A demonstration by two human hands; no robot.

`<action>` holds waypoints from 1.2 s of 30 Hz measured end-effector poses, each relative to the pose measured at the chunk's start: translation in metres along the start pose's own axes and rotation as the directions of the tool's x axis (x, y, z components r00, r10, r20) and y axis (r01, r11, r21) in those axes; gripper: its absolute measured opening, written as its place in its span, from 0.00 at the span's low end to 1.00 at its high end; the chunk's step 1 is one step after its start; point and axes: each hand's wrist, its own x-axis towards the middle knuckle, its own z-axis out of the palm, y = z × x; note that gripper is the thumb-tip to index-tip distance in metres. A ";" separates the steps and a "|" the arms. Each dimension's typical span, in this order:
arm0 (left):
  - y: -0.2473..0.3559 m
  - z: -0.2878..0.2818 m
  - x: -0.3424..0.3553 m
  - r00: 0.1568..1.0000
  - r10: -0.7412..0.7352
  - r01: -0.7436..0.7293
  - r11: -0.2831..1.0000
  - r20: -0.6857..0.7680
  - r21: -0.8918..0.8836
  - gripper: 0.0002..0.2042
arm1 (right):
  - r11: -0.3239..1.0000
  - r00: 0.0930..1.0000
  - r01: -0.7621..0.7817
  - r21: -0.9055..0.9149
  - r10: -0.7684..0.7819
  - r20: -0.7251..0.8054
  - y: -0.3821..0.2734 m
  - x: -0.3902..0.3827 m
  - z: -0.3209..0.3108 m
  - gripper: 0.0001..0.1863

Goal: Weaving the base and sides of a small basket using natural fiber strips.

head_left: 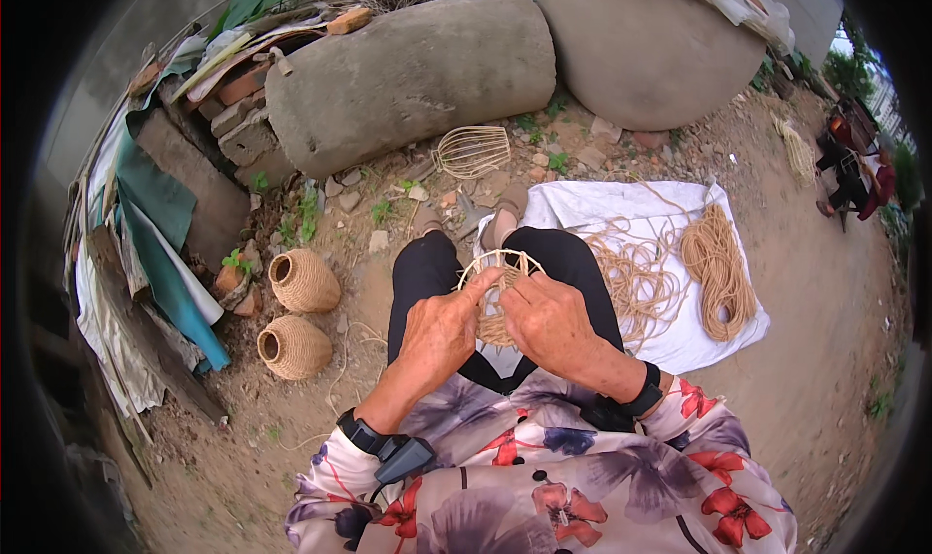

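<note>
Between my knees sits a small, partly woven basket (492, 330) on a pale ribbed frame, with its round rim uppermost. My left hand (437, 328) is closed on its left side, the thumb laid along the rim. On the right side, my right hand (546, 319) pinches at the frame with its fingers bent; the fingertips are partly hidden. Tan cord is wound round the lower ribs. Loose tan cord (636, 287) lies tangled to the right on a white sheet (568, 202), beside a thick coil of cord (718, 272).
Two woven round pots (306, 280) lie on the dirt at left. A bare ribbed frame (473, 153) rests ahead, below a concrete cylinder (413, 78) and a large rounded slab (650, 49). Bricks, boards and a green tarp (146, 190) crowd the left edge.
</note>
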 end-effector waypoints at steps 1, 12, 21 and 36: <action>-0.003 0.001 0.001 1.000 -0.004 0.004 1.000 -0.004 0.000 0.28 | 1.000 1.000 0.005 0.002 -0.005 0.002 -0.001 0.002 0.003 0.06; -0.008 -0.001 0.004 0.999 -0.008 0.003 0.986 -0.031 -0.164 0.26 | 0.967 0.990 -0.129 0.222 0.138 -0.027 0.005 0.001 0.019 0.06; -0.017 -0.054 -0.038 0.978 -0.140 0.132 0.990 -0.153 -0.057 0.17 | 0.685 0.942 -0.300 0.664 0.323 0.092 0.026 -0.002 -0.005 0.10; 0.025 -0.047 -0.041 0.955 -0.043 0.084 0.988 -0.292 0.129 0.11 | 0.992 0.987 -0.027 0.126 0.006 0.160 -0.002 -0.005 -0.003 0.14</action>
